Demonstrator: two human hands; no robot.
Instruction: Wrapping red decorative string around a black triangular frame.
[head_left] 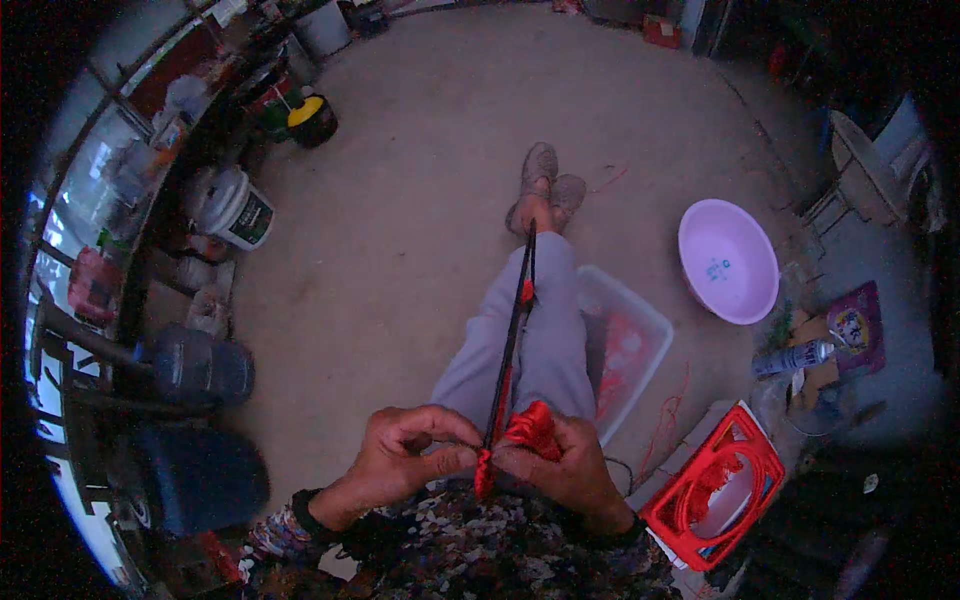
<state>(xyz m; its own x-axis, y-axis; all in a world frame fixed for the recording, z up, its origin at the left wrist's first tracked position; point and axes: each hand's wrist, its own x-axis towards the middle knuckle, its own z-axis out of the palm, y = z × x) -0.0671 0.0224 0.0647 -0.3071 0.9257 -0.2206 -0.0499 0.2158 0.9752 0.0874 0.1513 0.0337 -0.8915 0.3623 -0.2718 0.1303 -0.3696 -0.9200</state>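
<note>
The head view shows a wide, bare grey-brown floor (380,220) in a dim room, with a dark blue barrel (215,480) at the left, a translucent tub (664,335) beside the legs, a lilac basin (750,275) farther right, a red openwork basket (766,468) near the right hand, and a white bucket (250,215) by the cluttered left side. Over the lap, the left hand (400,460) pinches narrowly and the right hand (580,470) grips a red cord bundle (532,428); between them, small red knotwork (484,475) meets straight black cords (508,345) running toward the crossed feet.
</note>
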